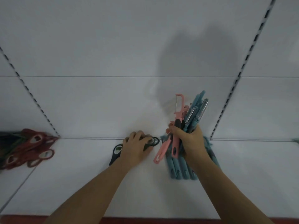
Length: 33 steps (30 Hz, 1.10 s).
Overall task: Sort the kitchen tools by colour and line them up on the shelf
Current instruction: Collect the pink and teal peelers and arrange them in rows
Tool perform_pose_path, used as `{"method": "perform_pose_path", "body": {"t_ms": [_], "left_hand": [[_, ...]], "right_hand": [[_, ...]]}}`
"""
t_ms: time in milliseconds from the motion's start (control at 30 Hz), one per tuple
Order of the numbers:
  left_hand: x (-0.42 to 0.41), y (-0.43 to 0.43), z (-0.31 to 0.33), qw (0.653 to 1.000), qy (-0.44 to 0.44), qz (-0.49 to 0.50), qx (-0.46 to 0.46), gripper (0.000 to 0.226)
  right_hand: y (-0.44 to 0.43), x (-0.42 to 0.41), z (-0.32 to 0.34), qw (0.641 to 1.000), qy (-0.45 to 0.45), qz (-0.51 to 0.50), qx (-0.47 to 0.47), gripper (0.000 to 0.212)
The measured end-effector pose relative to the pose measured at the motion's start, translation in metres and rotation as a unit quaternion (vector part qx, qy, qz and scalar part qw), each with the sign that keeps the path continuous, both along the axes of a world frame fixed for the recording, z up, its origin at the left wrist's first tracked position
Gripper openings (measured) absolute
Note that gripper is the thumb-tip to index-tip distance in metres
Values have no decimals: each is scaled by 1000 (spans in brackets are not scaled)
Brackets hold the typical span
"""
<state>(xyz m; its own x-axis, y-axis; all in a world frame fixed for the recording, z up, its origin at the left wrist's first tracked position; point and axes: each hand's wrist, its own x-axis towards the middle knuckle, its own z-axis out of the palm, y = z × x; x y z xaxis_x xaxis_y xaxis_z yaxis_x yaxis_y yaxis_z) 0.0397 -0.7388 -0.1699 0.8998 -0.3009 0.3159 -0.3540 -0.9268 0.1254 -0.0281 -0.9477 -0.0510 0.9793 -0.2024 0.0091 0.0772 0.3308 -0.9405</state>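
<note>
Right, the bundle of teal and pink plastic peelers stands upright in the right hand, just right of centre and close to the back of the shelf; the fingers are wrapped tight round the middle of the handles, thumb side towards the pink ones; metal blades stick up above the fist, and two pink handles splay down and out to the left below it. Under that hand a row of teal plastic tools lies flat, handles side by side and pointing towards the camera; more teal shows behind the wrist, too hidden to tell what it is. Over to the left hand; it sits on the dark-handled scissors against the back edge, fingers curled down over them, with dark loops poking out past the fingertips; the two hands are near each other but apart. Far left, well away, a heap of dark red scissors lies jumbled. All of it rests on the flat white shelf; a plain white back panel rises behind, slotted metal uprights run along it, and a red front edge shows at the bottom.
</note>
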Motion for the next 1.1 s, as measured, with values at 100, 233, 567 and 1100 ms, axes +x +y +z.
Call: {"method": "perform_pose_path", "body": {"t_ms": [100,233,567,1100], "left_hand": [[5,27,-3,999,-36,-25,-8,40],[9,114,-7,997,-66,-39,-24,39],[-6,269,8,993,-98,53,47,42],[-43,15,71,568,392,-146,-709,69]], "right_hand": [[24,4,-1,1000,8,-15,0,60],[60,11,-13,1000,26,-12,-8,58],[169,28,-34,997,34,55,-38,48],[124,6,-29,945,-42,-36,-321,38]]}}
